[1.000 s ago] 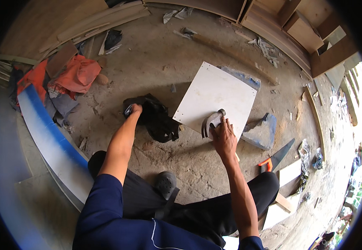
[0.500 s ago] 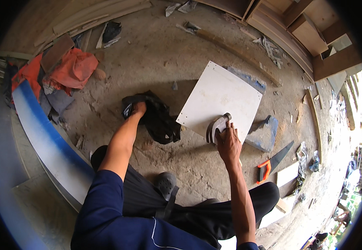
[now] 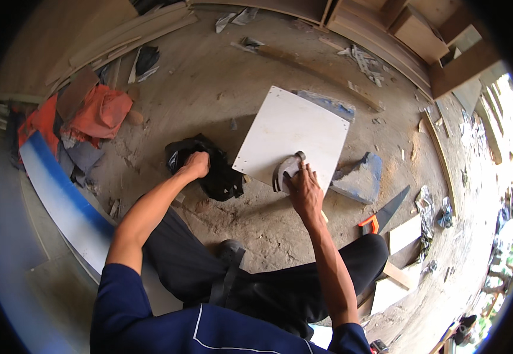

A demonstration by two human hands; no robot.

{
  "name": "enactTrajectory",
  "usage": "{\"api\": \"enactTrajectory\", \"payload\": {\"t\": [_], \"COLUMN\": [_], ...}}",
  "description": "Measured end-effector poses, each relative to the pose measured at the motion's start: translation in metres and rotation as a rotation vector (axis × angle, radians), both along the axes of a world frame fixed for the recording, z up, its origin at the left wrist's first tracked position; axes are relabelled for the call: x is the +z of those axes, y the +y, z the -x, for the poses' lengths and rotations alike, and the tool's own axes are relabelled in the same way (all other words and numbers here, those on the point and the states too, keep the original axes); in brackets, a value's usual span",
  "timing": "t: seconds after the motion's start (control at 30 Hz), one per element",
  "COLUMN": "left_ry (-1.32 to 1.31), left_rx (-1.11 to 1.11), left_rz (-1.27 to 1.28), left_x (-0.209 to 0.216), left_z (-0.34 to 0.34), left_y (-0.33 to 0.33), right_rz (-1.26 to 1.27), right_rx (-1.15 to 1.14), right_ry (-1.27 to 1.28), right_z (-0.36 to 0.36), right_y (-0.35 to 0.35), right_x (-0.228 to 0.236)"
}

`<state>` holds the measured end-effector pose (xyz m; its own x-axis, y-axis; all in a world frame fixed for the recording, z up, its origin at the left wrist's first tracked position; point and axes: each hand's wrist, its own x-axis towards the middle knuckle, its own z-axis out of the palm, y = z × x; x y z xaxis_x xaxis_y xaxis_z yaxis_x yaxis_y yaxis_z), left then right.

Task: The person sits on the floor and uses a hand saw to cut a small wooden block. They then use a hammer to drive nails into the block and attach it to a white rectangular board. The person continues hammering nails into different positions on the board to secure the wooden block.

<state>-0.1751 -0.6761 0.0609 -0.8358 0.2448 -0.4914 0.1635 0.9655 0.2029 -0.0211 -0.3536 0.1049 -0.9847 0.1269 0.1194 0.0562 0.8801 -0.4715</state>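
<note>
My left hand (image 3: 197, 164) is closed over a crumpled black plastic bag (image 3: 224, 180) lying on the ground. Whatever its fingers hold, if anything, is hidden. Off to the right, a square white board (image 3: 289, 133) with small dark dots at its corners is propped above the ground. On its near edge lies a claw hammer (image 3: 284, 171), its curved claws toward the left. My right hand (image 3: 307, 192) is wrapped about the hammer near its head, and the end of a pale handle peeks out below the palm.
Blue-stained blocks (image 3: 359, 178) sit by the board. A handsaw (image 3: 389, 210) with an orange handle lies right of my knee. A long timber (image 3: 315, 74) stretches across the far ground. Orange cloth (image 3: 99, 112) is heaped at left, beside a curved blue-and-white panel (image 3: 61, 194). Wooden cabinet frames (image 3: 421, 35) stand far right.
My left hand has drawn up out of the bag's opening, and its fist now shows over it. The right hand stays on the hammer. The whole view has shifted slightly.
</note>
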Motion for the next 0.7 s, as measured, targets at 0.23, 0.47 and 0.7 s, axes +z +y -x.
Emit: {"api": "enactTrajectory", "payload": {"t": [0.23,0.47,0.7], "left_ry": [0.117,-0.390,-0.274], "left_rx": [-0.139,0.295,0.451], "left_rz": [-0.419,-1.026,-1.018], "left_x": [0.095,0.053,0.047], "left_z": [-0.019,-0.041,-0.043], "left_y": [0.091,0.205,0.241], "right_rz": [0.251,0.604,0.901], "right_rx": [-0.045,-0.249,-0.401], "right_ry": [0.035,-0.042,0.021], "right_z": [-0.005,-0.016,-0.092], "right_y": [0.023,0.064,0.119], "right_x": [0.000,0.020,-0.023]}}
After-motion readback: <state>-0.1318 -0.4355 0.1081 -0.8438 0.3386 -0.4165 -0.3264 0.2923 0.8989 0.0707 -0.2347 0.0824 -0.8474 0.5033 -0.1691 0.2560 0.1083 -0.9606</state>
